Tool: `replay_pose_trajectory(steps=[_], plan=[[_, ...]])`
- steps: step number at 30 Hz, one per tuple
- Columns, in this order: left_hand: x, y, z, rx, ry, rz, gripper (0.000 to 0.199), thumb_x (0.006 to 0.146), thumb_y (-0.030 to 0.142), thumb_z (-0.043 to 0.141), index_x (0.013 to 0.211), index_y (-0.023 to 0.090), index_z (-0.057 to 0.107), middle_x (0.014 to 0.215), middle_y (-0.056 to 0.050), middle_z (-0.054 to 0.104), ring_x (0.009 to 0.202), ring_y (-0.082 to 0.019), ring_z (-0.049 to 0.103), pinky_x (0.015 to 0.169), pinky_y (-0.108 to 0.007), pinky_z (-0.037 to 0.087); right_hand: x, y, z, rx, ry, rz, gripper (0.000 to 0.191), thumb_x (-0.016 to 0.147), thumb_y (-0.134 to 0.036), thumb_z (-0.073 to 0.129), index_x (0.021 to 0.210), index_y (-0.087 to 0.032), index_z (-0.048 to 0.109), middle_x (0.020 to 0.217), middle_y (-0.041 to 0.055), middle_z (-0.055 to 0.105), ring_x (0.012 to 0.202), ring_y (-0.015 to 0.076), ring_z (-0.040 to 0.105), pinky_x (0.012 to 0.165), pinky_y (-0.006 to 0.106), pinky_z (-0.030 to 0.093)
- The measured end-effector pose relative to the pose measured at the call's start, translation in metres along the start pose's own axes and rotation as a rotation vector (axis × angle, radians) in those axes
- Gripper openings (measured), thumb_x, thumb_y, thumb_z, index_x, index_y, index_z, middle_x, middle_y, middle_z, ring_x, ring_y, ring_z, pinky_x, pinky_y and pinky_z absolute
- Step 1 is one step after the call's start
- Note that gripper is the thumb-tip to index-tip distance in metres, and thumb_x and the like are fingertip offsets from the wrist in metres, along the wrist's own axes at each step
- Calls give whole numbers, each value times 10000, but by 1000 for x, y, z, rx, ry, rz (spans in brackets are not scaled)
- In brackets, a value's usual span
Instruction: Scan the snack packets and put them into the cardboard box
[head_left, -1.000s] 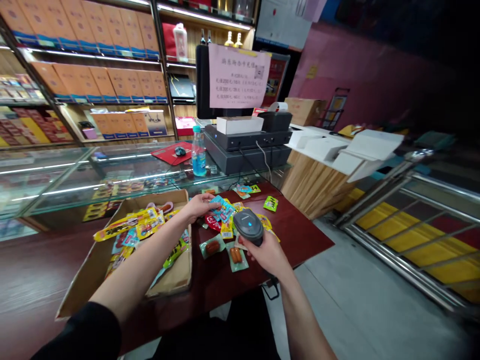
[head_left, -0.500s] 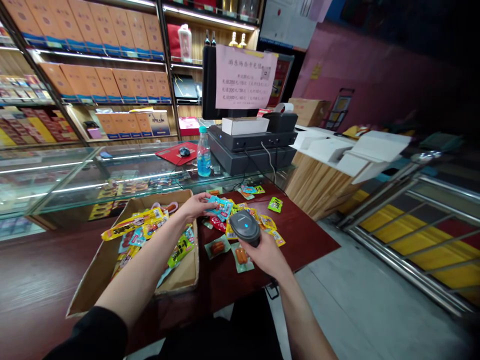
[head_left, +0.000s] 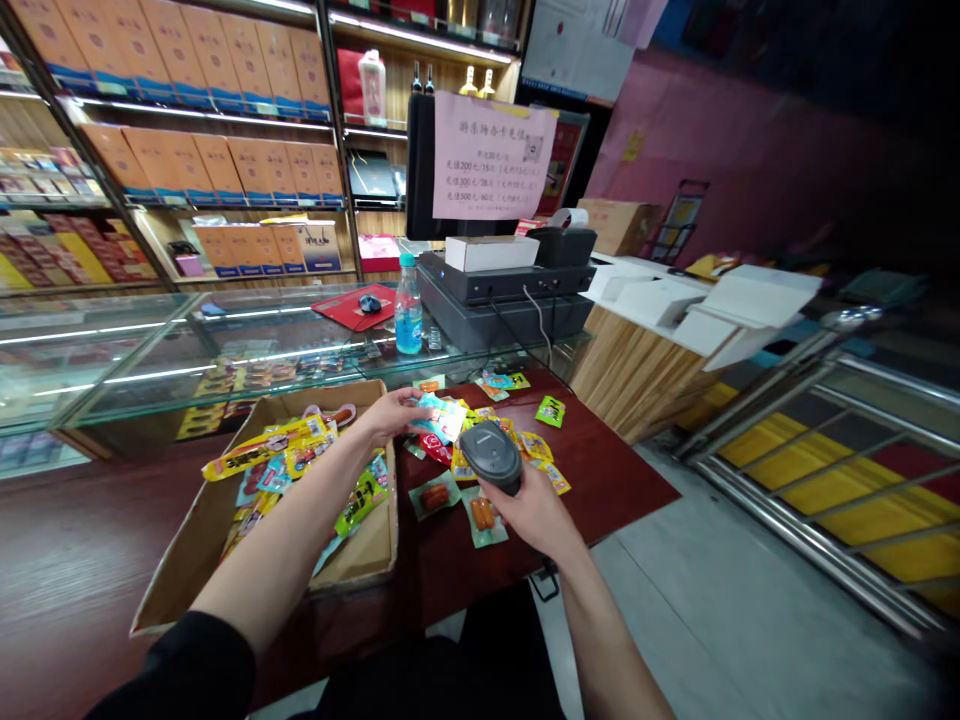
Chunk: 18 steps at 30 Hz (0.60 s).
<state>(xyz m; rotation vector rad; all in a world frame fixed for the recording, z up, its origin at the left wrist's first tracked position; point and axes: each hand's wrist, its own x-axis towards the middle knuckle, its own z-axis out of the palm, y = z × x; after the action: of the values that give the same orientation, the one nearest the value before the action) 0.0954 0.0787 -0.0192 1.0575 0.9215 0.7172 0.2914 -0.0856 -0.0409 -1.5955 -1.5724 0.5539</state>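
My left hand (head_left: 395, 414) pinches a light-blue snack packet (head_left: 442, 416), its printed face brightly lit. In my right hand (head_left: 534, 503) is a dark grey barcode scanner (head_left: 491, 455), its head pointed toward that packet. Beneath and behind the scanner lies a pile of yellow snack packets (head_left: 536, 446), with a red packet (head_left: 435, 449) at its left. Two clear packets of small sausages, one on the left (head_left: 435, 495) and one on the right (head_left: 484, 514), lie nearer me. Under my left forearm stands a cardboard box (head_left: 360, 570) holding several mixed snack packets.
A glass display counter (head_left: 285, 335) runs behind the dark red table (head_left: 622, 480). On it stand a blue drink bottle (head_left: 408, 310) and a cash register (head_left: 502, 290). A metal railing (head_left: 810, 480) is on the right.
The light-blue packet has tilted slightly and now looks much brighter. The blue light on the scanner's top has gone off. Both hands stay almost in the same place.
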Motion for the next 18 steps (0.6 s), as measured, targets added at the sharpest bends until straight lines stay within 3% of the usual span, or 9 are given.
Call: replay_pose_trajectory(steps=[6, 9, 14, 18], plan=[[2, -1, -3, -13, -24, 11, 401, 553, 164, 858, 805, 124, 549, 745, -46, 691, 716, -173, 687, 660, -324, 601, 3, 0, 1, 2, -14, 3, 317, 776, -365, 621, 1015, -162, 668, 949, 88, 719, 885, 250, 666, 758, 335, 502], [-6, 9, -15, 50, 6, 42, 419, 544, 203, 863, 808, 130, 546, 751, -46, 695, 712, -174, 685, 643, -322, 592, 7, 0, 4, -18, -26, 9, 334, 762, -368, 630, 1019, -158, 669, 937, 96, 720, 880, 253, 666, 749, 333, 503], [-45, 34, -68, 196, 138, 113, 468, 504, 308, 872, 816, 141, 567, 777, -40, 699, 701, -161, 679, 646, -291, 563, 18, -5, 17, -26, -88, -4, 318, 763, -400, 614, 958, -155, 672, 872, 90, 724, 813, 246, 672, 684, 311, 504], [-91, 45, -116, 297, 280, 114, 495, 512, 423, 844, 856, 152, 614, 824, -54, 709, 771, -178, 677, 686, -301, 551, 22, -11, 28, -17, -162, 37, 341, 753, -448, 609, 914, -153, 666, 681, 60, 701, 600, 213, 652, 548, 288, 482]])
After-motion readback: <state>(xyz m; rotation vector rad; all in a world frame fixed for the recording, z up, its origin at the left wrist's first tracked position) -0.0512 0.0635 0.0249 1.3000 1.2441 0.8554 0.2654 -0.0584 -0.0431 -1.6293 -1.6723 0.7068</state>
